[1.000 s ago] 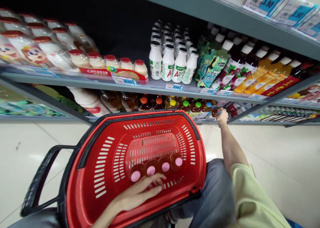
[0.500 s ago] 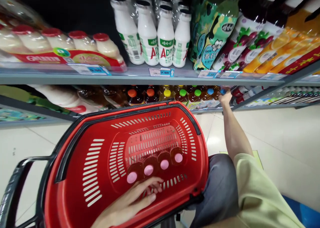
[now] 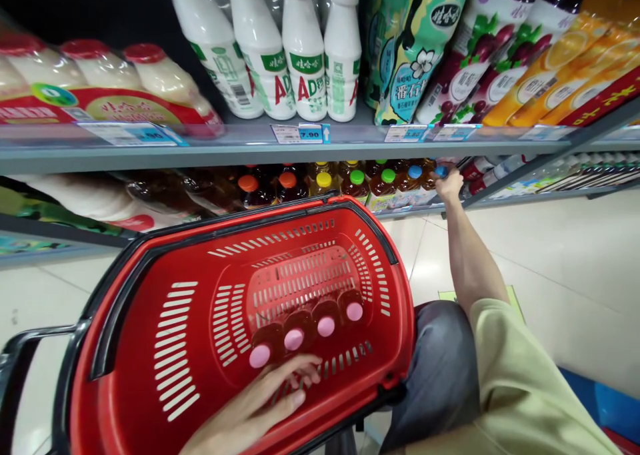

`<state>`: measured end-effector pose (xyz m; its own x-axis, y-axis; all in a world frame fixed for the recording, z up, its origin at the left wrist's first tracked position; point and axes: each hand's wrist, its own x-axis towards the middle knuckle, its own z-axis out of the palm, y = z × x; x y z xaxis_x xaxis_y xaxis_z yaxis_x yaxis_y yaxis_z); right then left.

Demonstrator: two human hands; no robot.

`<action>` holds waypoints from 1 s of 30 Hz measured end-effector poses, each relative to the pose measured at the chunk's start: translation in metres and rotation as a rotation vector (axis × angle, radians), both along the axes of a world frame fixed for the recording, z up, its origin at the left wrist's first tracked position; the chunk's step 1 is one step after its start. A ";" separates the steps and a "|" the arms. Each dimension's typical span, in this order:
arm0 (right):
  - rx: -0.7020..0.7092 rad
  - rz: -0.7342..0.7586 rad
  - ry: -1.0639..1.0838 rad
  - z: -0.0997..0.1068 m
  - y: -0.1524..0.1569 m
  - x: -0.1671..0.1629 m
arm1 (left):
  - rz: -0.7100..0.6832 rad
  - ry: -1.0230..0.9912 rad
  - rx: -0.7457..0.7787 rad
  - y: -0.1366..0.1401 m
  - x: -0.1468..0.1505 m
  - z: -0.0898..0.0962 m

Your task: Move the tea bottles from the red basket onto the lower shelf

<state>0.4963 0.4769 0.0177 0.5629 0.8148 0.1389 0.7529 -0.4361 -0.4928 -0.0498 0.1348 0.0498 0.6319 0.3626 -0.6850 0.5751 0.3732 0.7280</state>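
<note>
Head view: my right hand (image 3: 449, 183) is clamped on a blue-capped bottle (image 3: 441, 171) at the lower shelf (image 3: 425, 208) edge; crowding could topple neighbouring bottles (image 3: 409, 188). Left hand (image 3: 267, 398): fingers apart.

Counted: one red shopping basket (image 3: 135, 335), four pink-capped bottles (image 3: 326, 326) and two hands, one left hand (image 3: 273, 395), one right hand (image 3: 449, 184). Lower front row: two orange-capped bottles (image 3: 249, 192), one yellow-capped bottle (image 3: 323, 180), two green-capped bottles (image 3: 388, 178), two blue-capped bottles (image 3: 415, 172). Above: four white AD milk bottles (image 3: 304, 62) in front, two grape juice bottles (image 3: 466, 82) in front, three red caps (image 3: 145, 54), five price tags (image 3: 301, 134). The orange juice bottles (image 3: 530, 88) overlap too much to count.
</note>
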 end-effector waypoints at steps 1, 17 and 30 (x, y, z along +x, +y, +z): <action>0.002 -0.006 0.007 -0.001 0.001 -0.001 | -0.001 0.004 0.001 0.000 0.000 0.000; -0.150 0.624 -0.336 -0.011 0.037 -0.061 | 0.002 0.021 0.063 0.000 -0.001 -0.002; -0.216 0.384 -0.389 -0.016 0.044 -0.076 | -0.029 0.068 0.072 0.000 -0.001 -0.003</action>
